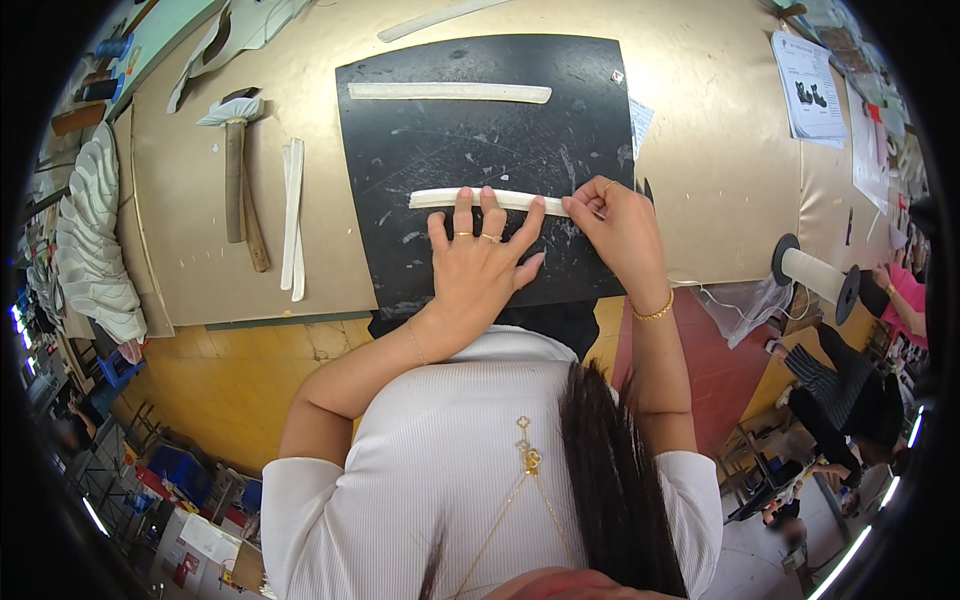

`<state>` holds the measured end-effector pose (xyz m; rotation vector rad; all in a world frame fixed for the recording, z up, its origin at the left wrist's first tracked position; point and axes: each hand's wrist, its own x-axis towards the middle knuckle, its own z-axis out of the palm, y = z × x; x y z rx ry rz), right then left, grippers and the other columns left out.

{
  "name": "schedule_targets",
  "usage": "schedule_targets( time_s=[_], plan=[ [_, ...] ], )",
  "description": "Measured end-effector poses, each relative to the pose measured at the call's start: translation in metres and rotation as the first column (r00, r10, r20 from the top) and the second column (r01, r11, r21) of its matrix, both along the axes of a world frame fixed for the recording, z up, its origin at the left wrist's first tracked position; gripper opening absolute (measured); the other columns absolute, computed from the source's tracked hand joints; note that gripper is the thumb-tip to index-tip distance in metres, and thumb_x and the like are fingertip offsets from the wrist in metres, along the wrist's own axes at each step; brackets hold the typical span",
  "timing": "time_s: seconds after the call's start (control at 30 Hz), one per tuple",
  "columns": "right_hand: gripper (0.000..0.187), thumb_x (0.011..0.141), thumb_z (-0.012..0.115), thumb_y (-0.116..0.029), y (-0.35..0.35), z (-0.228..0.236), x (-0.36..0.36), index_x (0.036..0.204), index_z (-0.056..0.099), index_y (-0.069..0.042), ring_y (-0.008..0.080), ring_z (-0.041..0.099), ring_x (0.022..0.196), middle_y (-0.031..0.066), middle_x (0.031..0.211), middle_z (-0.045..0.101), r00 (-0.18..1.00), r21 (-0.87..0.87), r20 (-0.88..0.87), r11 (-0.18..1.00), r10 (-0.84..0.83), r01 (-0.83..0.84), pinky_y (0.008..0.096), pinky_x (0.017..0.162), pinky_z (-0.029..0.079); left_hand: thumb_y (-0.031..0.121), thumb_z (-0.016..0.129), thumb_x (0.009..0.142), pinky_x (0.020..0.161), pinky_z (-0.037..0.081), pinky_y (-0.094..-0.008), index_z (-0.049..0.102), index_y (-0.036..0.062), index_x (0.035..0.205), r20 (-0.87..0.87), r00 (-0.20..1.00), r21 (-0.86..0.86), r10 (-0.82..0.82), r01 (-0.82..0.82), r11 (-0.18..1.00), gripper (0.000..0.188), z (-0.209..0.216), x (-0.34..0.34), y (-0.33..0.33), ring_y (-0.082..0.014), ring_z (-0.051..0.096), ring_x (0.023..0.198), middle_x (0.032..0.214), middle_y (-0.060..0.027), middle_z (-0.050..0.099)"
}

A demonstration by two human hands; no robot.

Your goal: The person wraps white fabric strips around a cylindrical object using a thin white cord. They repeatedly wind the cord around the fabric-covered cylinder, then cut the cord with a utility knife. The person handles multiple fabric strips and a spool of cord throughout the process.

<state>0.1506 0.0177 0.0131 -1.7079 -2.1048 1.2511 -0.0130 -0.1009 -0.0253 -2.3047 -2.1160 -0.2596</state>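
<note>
A narrow white strip [432, 199], seemingly of fabric or leather, lies crosswise on a scuffed black board [400, 150]. My left hand [470, 268] rests over it with the fingers spread, their tips pressing along the strip. At the strip's right end, my right hand [628, 232] pinches it between thumb and bent forefinger. Farther up the board is a second white strip [450, 92], parallel to the first and touched by neither hand.
On the left lie two hammers [236, 185], one with a wrapped head, and a pair of white strips [292, 220]. Stacked white pieces [95, 240] line the left edge. Right are printed sheets [808, 95] and a spool [815, 275]. Other people are at the far right.
</note>
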Motion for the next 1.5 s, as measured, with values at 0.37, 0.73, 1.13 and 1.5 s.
schedule_targets(
  time_s=[0.37,0.73,1.13,1.5],
  plan=[
    [0.019,0.087,0.076,-0.016,-0.001,-0.005,0.0,0.088,0.071,0.003,0.0149,0.062,0.06,0.0094,0.07,0.068,1.0,0.038,-0.005,0.999,0.005,-0.005,0.0297,0.058,0.049,0.052,0.075,0.081,0.098,0.032,-0.058,0.056,0.04,0.142,0.045,0.998,-0.035,0.04,-0.038,0.999,0.065,0.004,0.008,0.003,-0.0435,0.043,0.126,0.137,-0.02,0.051],
    [0.02,0.087,0.075,-0.019,0.001,-0.004,0.005,0.086,0.072,0.001,0.0269,0.069,0.066,0.0155,0.073,0.071,0.999,0.044,-0.032,0.999,-0.015,0.016,0.0361,0.063,0.052,0.028,0.077,0.079,0.103,0.041,-0.0456,0.06,0.0019,0.133,0.201,0.962,0.075,-0.185,0.173,0.982,0.062,0.006,0.016,0.019,-0.0285,0.054,0.124,0.128,-0.0125,0.06],
    [0.024,0.087,0.077,-0.021,0.005,-0.001,0.053,0.085,0.072,0.003,0.0162,0.062,0.058,0.0107,0.066,0.067,0.993,0.018,-0.047,0.994,-0.111,0.112,0.0302,0.058,0.048,0.039,0.072,0.085,0.103,0.036,-0.0532,0.058,0.014,0.14,0.079,0.987,0.046,-0.138,0.134,0.99,0.062,-0.001,0.024,0.013,-0.0282,0.049,0.127,0.129,-0.011,0.058],
    [0.022,0.087,0.077,-0.02,-0.003,-0.008,0.054,0.084,0.071,0.002,0.0161,0.057,0.054,0.0091,0.062,0.064,0.989,0.038,-0.061,0.99,-0.134,0.137,0.0312,0.055,0.045,0.051,0.073,0.083,0.1,0.035,-0.0559,0.055,0.0281,0.145,0.03,0.993,0.0,-0.118,0.118,0.993,0.068,0.003,0.035,0.011,-0.0343,0.049,0.125,0.129,-0.0144,0.056]
  ],
)
